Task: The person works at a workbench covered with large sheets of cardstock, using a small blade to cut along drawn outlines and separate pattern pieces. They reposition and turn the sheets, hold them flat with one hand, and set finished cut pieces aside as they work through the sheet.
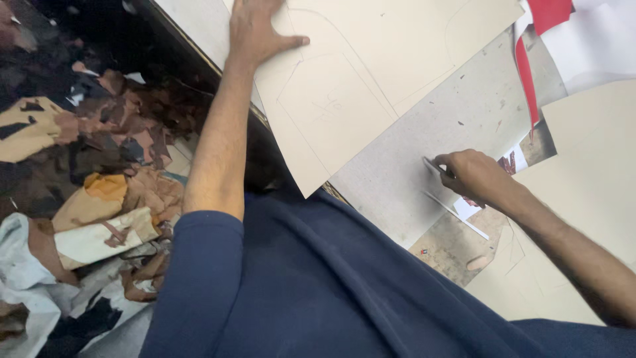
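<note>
Looking down, a big cream card sheet (371, 73) lies on the grey table (424, 152), and one corner sticks out past the table edge. The left hand (255, 30) lies flat and spread wide on the sheet, pressing it down. Thin pencil lines are drawn on it. The right hand (474, 176) is closed around a thin silver tool (434, 166), just beside the sheet's lower edge. A thin white strip (457, 215) lies under that hand. If the left hand lifts, I think the sheet may slide or tip off, because its corner hangs in the air. The table looks scratched and dusty. On the floor (40, 40) is a messy pile of brown, tan and black scraps (99, 166).
</note>
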Demonstrator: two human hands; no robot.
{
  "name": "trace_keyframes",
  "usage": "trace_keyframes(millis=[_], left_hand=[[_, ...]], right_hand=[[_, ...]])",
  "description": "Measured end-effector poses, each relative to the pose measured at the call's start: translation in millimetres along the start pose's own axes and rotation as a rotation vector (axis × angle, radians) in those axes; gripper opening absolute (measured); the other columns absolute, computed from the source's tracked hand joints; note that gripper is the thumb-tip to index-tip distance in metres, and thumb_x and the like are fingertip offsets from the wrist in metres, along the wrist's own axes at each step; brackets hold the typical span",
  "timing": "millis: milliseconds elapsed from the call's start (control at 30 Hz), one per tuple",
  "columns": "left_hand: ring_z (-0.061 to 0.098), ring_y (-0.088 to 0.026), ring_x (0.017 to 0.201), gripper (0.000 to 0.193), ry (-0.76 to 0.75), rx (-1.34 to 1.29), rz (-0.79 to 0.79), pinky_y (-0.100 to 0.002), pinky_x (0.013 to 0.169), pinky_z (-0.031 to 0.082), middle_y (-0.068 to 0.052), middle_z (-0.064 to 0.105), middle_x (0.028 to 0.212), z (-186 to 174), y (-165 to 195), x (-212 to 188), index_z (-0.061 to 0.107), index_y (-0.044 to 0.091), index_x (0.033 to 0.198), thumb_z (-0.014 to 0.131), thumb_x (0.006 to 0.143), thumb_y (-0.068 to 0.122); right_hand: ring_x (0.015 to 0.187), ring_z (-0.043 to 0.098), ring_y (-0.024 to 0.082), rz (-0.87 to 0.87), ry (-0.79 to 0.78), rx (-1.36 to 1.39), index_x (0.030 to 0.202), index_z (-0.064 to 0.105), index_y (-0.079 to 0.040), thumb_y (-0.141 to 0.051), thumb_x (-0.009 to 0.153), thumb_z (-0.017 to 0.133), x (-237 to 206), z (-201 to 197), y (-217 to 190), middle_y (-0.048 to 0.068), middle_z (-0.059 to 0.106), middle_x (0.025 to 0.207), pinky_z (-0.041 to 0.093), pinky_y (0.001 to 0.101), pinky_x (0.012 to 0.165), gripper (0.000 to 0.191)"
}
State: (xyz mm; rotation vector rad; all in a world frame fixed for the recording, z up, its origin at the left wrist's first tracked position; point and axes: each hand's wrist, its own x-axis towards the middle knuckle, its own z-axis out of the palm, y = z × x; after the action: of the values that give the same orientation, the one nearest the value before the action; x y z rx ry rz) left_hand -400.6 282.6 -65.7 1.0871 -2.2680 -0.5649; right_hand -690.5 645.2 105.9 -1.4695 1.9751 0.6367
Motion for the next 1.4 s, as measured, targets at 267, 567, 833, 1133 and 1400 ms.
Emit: trace_keyframes(millis=[267,567,833,1133,1400], left_hand=[[0.022,-0.03,0.156,0.086,-0.019,0.176,-0.017,-0.054,0.127,0.013,-0.013,0.024,0.17,-3.1,51.7,-95.0,0.04,0.008,0.159,0.072,0.094,0.054],[0.03,-0.034,0.156,0.077,0.02,-0.12,-0.063,-0.052,0.127,0.022,-0.013,0.034,0.168,-16.7,72.2,-152.9,0.04,0.003,0.157,0.074,0.096,0.037],[0.024,-0.044,0.148,0.08,0.107,-0.298,-0.374,-0.057,0.119,0.027,-0.025,0.027,0.163,-49.6,38.7,-105.1,0.038,0.001,0.154,0.079,0.088,0.018],[0.042,-0.033,0.139,0.076,0.099,-0.67,-0.564,-0.042,0.115,0.041,-0.02,0.034,0.153,-63.3,17.8,-79.3,0.032,0.001,0.153,0.074,0.09,0.01],[0.038,-0.035,0.142,0.074,-0.159,-0.515,-0.349,-0.047,0.116,0.038,-0.021,0.034,0.153,-82.0,31.5,-109.5,0.036,0.003,0.154,0.073,0.091,0.011]], right_hand=[[0.047,0.047,0.006,-0.001,0.344,1.414,0.14,0.056,-0.005,-0.013,0.094,0.066,30.0,86.1,-97.3,-0.003,0.055,0.067,0.035,0.0231,0.038,0.048],[0.043,0.035,0.004,-0.098,0.219,2.016,0.134,0.065,0.0,-0.018,0.096,0.068,99.4,115.4,-197.3,-0.004,0.048,0.065,0.028,0.0219,0.036,0.042],[0.074,0.062,0.015,0.291,0.844,1.236,0.13,0.067,-0.002,-0.025,0.095,0.068,60.9,86.4,-214.3,0.011,0.072,0.088,0.052,0.0319,0.068,0.042],[0.064,0.07,0.013,0.443,0.464,1.372,0.113,0.072,-0.003,-0.032,0.092,0.073,31.3,68.2,-288.8,0.006,0.076,0.081,0.053,0.0301,0.059,0.036],[0.045,0.049,0.01,0.408,0.569,1.667,0.097,0.071,0.001,-0.02,0.092,0.074,56.5,86.6,-304.0,0.005,0.062,0.06,0.038,0.0275,0.044,0.022]])
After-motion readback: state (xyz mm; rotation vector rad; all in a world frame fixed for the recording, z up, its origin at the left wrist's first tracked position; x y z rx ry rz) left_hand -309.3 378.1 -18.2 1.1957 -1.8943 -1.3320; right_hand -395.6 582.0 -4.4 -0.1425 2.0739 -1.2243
